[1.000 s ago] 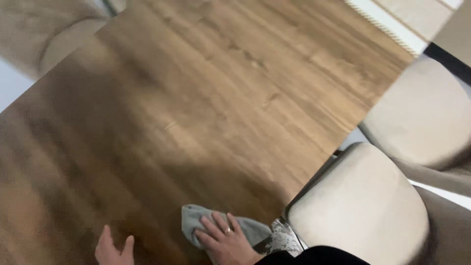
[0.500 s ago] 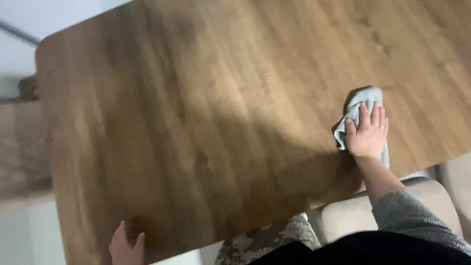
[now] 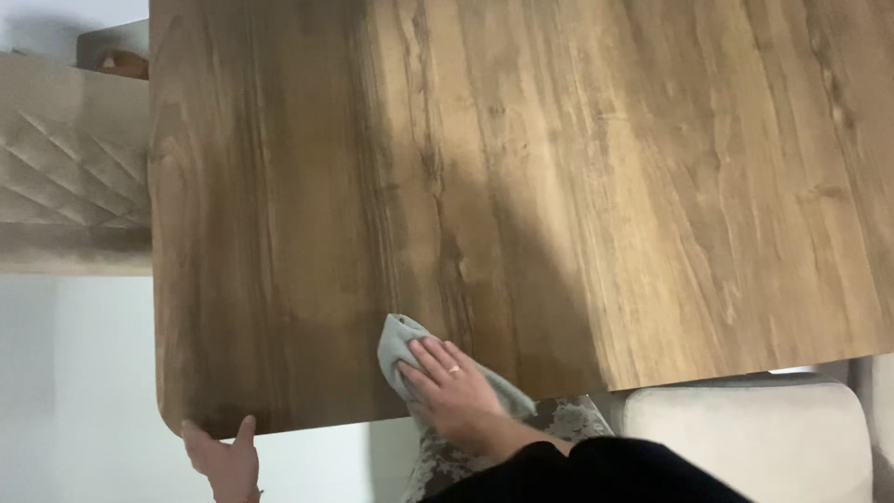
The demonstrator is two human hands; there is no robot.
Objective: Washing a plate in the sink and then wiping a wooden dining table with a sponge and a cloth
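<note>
My right hand presses flat on a grey cloth at the near edge of a brown wooden table. A ring shows on one finger. The cloth pokes out past my fingertips and trails back under my palm to the table's edge. My left hand rests against the table's rounded near-left corner, thumb up on the edge, holding nothing.
A beige padded chair is tucked under the near edge at the right. A patterned fabric shows below my right arm. A beige cabinet with grooved front stands left of the table on a pale floor.
My right hand has swept the cloth from the table's right side back to the near edge at the centre-left. The view shifted left; my left hand stays at the near corner.
</note>
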